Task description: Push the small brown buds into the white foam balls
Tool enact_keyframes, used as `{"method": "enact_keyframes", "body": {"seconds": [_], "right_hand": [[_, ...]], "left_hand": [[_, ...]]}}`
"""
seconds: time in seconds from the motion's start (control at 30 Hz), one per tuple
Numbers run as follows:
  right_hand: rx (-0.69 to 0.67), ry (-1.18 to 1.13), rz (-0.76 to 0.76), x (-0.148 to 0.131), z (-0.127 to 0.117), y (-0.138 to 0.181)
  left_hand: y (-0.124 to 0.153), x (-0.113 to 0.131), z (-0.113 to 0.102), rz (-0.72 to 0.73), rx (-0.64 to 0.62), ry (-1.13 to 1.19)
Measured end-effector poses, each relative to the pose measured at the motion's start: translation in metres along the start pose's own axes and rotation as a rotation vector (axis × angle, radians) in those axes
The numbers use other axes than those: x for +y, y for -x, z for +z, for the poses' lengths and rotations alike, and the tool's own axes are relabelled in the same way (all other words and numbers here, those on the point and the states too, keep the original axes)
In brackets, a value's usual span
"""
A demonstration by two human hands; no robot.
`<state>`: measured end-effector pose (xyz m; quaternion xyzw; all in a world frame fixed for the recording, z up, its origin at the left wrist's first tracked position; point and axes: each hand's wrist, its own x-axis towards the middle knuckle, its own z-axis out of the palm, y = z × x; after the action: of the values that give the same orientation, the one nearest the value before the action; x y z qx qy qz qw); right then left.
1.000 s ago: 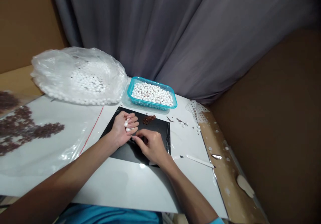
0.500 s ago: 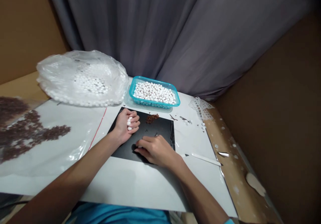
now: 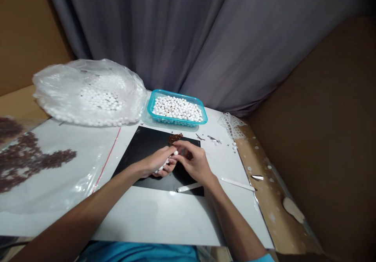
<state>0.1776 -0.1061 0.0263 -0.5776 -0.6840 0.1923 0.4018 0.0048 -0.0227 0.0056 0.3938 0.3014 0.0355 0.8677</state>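
My left hand (image 3: 160,162) is closed around several white beads, with one white bead (image 3: 176,152) pinched up at the thumb and fingertip. My right hand (image 3: 194,160) meets it there, thumb and fingers bent in at that bead; whether it pinches something small I cannot make out. Both hands are over a black mat (image 3: 132,152). Just beyond the fingers lies a pile of small brown pieces (image 3: 175,138). A white pen-like tool (image 3: 188,187) lies on the mat's near edge, partly under my right hand.
A blue basket (image 3: 204,117) full of white beads stands behind the mat. To its left is a clear bag (image 3: 64,105) of beads. A flat bag of brown pieces (image 3: 26,156) lies at left. Another white tool (image 3: 237,184), tweezers-like metal bits (image 3: 257,177) and white lace (image 3: 230,124) are at right.
My right hand has lifted off the mat and come up to my left hand, which has moved nearer and turned, now presenting one bead. The white tool on the mat has come into view.
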Motion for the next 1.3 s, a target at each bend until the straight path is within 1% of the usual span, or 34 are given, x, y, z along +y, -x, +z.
{"method": "enact_keyframes", "body": {"seconds": [0.1, 0.17, 0.27, 0.37, 0.47, 0.57, 0.67, 0.77, 0.87, 0.93, 1.0, 1.13, 1.23, 1.3], "right_hand": [[0.03, 0.033, 0.073, 0.003, -0.001, -0.002], [0.05, 0.053, 0.112, 0.005, -0.002, -0.004], [0.055, 0.085, 0.145, 0.004, -0.002, -0.005], [0.071, 0.203, 0.158, -0.002, 0.0, -0.004], [0.082, 0.345, 0.162, -0.01, 0.003, -0.002], [0.082, 0.374, 0.184, -0.013, 0.005, -0.001], [0.06, 0.322, 0.208, -0.009, 0.004, -0.002], [0.038, 0.283, 0.206, -0.001, 0.002, -0.003], [0.089, 0.358, 0.217, 0.008, 0.005, -0.006], [0.107, 0.404, 0.198, 0.012, 0.011, -0.01], [0.086, 0.404, 0.159, 0.016, 0.018, -0.014], [0.048, 0.392, 0.135, 0.022, 0.028, -0.022], [0.054, 0.384, 0.133, 0.027, 0.029, -0.023], [0.066, 0.352, 0.125, 0.028, 0.027, -0.021]], "left_hand": [[-0.001, 0.0, 0.0, 0.137, 0.032, -0.078], [-0.002, 0.0, 0.001, 0.224, 0.065, -0.176], [-0.001, 0.002, 0.002, 0.386, 0.187, -0.413], [0.0, 0.003, 0.001, 0.536, 0.328, -0.682], [0.001, 0.003, 0.002, 0.593, 0.388, -0.796], [0.0, -0.001, 0.004, 0.599, 0.427, -0.751], [-0.002, -0.005, 0.004, 0.63, 0.473, -0.685], [-0.003, -0.001, -0.002, 0.649, 0.548, -0.686], [-0.004, 0.008, -0.013, 0.605, 0.591, -0.595], [-0.003, 0.014, -0.019, 0.553, 0.576, -0.501], [-0.002, 0.019, -0.021, 0.516, 0.544, -0.392], [0.001, 0.027, -0.015, 0.451, 0.511, -0.195], [0.004, 0.029, -0.011, 0.363, 0.495, -0.148], [0.005, 0.029, -0.012, 0.322, 0.458, -0.155]]}}
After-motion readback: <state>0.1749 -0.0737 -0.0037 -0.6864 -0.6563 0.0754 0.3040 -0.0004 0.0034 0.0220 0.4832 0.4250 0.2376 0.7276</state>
